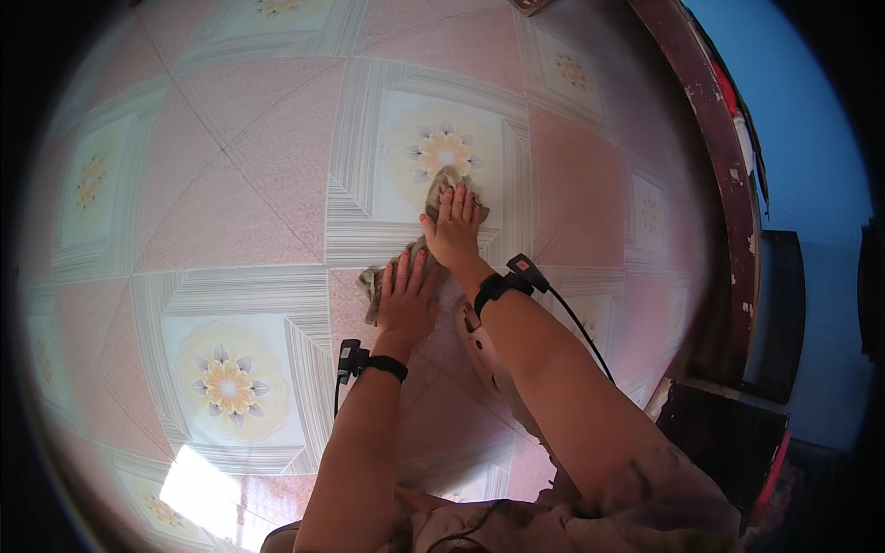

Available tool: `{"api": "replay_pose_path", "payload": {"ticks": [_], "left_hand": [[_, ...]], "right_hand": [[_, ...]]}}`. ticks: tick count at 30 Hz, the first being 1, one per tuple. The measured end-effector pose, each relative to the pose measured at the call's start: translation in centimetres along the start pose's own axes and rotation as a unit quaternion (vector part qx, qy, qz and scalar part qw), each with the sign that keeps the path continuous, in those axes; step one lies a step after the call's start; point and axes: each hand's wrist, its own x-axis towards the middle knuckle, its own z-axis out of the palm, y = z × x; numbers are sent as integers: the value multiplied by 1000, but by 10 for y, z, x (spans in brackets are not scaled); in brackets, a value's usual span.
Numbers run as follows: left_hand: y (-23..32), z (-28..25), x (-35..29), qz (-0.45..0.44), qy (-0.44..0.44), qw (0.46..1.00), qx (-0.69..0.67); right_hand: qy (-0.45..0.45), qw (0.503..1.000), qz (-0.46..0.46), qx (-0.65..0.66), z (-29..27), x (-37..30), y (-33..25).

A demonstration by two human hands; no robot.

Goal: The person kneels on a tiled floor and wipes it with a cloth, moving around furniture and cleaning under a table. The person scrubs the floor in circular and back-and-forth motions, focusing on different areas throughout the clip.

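Note:
A crumpled brown-grey cloth point(441, 184) lies on the patterned tile floor, running from a pale flower tile down toward a pink one. My right hand point(452, 228) presses flat on its farther part, fingers stretched forward. Lower and to the left, my left hand point(406, 300) rests flat on the nearer part of the same cloth, fingers extended. Neither hand is wrapped around the cloth; both palms cover much of it. Each wrist wears a black strap with a small device and a cable.
Pink and white flower tiles point(229, 387) spread around my hands. To the right stands a worn dark-red wooden frame point(728, 184) before a blue wall point(802, 120). A dark box-like object point(719, 433) sits at the lower right. Bright light reflects off the floor at lower left.

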Motion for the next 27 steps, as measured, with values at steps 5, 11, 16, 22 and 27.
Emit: {"api": "replay_pose_path", "payload": {"ticks": [5,11,16,22,27], "left_hand": [[-28,-27,-47,-73,-63,995,-12],[-18,-23,-31,2,43,999,-17],[4,-12,-18,20,98,995,4],[19,-17,-32,-12,33,999,37],[46,-7,8,32,82,992,90]], "right_hand": [[-235,970,-18,57,8,4,-52],[-210,974,36,-72,-9,12,-24],[-109,994,-17,-23,0,-4,14],[-22,998,-41,-41,-5,-27,8],[40,999,-35,-10,-28,-16,39]]}}
